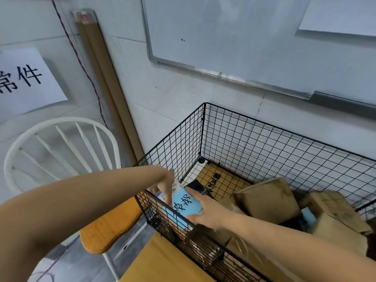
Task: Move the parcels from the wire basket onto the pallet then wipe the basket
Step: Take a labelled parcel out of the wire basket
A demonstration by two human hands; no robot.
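left forearm (91, 200): bare skin elbow to wrist, uncovered, stretched wide by the lens
left hand (165, 185): bare, fingers motion-blurred
right forearm (284, 239): bare, uncovered to frame edge
right hand (205, 210): bare, knuckles and thumb sharp
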